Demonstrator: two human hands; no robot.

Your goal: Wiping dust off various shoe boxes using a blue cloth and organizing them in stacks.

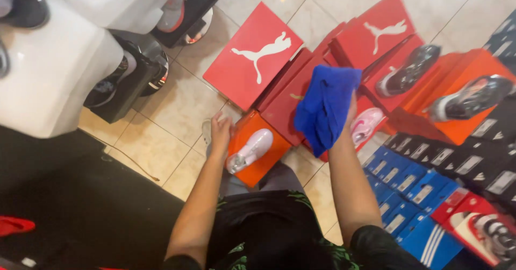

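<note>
My right hand (pixel 349 114) is raised over the boxes and grips a bunched blue cloth (pixel 322 106) that hangs down in front of it. My left hand (pixel 220 133) rests with fingers spread on the left edge of an orange shoe box (pixel 263 165). A white shoe (pixel 250 150) lies on top of that box, just right of the hand. A pink and white shoe (pixel 366 125) sits on a red box behind the cloth.
Several red shoe boxes (pixel 252 55) lie on the tiled floor ahead. Dark shoes (pixel 408 68) rest on red and orange boxes at the right. Blue boxes (pixel 403 189) are stacked at lower right. White display stands (pixel 54 60) with shoes are at upper left.
</note>
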